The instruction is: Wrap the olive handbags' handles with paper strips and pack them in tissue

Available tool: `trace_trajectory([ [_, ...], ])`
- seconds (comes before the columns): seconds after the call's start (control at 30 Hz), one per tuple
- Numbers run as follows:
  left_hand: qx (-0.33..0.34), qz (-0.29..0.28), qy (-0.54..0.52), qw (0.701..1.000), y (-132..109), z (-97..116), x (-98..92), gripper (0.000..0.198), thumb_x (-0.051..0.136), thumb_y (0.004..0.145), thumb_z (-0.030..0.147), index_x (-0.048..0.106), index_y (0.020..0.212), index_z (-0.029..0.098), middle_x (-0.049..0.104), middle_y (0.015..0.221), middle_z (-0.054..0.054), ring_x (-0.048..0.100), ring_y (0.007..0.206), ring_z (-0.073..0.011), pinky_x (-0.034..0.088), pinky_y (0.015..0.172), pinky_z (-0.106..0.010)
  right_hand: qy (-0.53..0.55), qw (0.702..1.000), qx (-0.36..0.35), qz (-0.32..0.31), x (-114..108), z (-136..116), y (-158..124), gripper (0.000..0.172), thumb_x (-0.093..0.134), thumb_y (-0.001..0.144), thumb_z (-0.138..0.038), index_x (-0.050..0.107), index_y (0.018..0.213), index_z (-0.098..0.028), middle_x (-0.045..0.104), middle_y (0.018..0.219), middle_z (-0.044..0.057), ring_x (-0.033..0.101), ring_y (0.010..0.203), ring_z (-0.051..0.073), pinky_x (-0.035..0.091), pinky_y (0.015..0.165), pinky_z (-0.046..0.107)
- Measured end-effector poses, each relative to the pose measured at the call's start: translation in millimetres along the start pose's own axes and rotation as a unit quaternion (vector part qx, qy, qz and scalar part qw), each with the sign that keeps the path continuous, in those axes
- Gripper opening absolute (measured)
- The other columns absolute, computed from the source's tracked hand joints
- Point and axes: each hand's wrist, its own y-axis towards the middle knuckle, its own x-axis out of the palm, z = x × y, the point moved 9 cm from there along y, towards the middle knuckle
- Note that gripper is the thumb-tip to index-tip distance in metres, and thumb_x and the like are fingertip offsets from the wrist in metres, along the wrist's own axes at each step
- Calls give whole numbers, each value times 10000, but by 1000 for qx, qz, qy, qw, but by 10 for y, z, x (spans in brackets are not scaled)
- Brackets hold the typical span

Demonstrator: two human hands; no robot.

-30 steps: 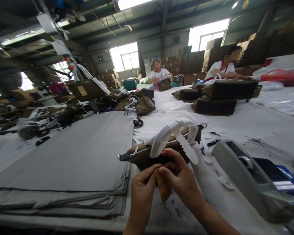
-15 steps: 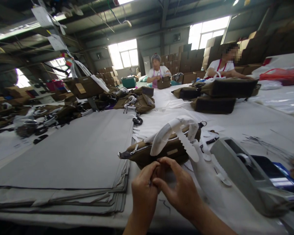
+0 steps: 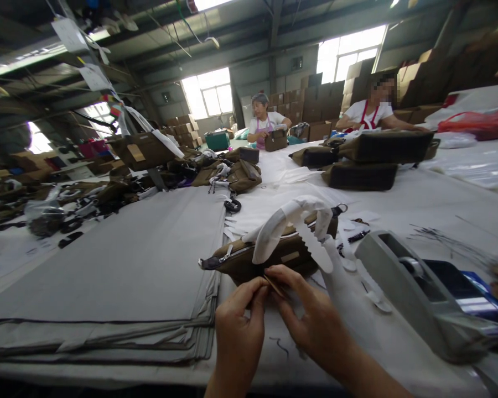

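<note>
An olive-brown handbag (image 3: 232, 264) with a silver zip and a handle wrapped in white paper (image 3: 269, 235) stands on the white table in front of me. Just before its near side, my left hand (image 3: 241, 318) and my right hand (image 3: 315, 318) meet at the fingertips. Between them they pinch a thin, flat brown piece (image 3: 275, 287), mostly covered by my fingers. What kind of thing it is, I cannot make out. Both hands are closed on it, thumbs against fingers.
A grey tape dispenser (image 3: 415, 309) stands at the right, and stacked grey sheets (image 3: 108, 265) lie at the left. Farther back are several brown bags (image 3: 361, 176). Two people work across the table, one holding a bag (image 3: 276, 140). A black thread (image 3: 280, 347) lies near my hands.
My hands have drawn slightly apart, the left one moving a little left and down. The thin brown piece now shows between the fingertips. The handbag stays where it was on the table.
</note>
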Motion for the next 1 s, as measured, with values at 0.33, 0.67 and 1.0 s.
trace_trajectory([
  [0.33,-170,-63,-186,966,-33,-241,81,235,638,911,386,742,899,176,751,823,-50,679,668,-145,532,551,-182,-153,980,-19,127,-342,108,93,421,613,950,-184,545,1356,-267,699,1224,73,699,1075,257,586,936,408],
  [0.67,-168,-76,-169,968,-33,-230,47,258,647,903,399,795,972,198,720,777,-26,634,677,-135,528,585,-187,20,988,-152,24,-162,-178,104,342,585,957,-82,669,1251,-234,688,1187,75,685,1053,174,600,903,264],
  [1.0,-190,-79,-192,960,-25,-316,79,280,681,880,425,799,1007,206,738,834,-35,639,724,-147,538,618,-202,31,985,-172,1,-113,-171,163,454,551,926,10,602,1307,-231,686,1229,86,668,1091,172,586,918,291],
])
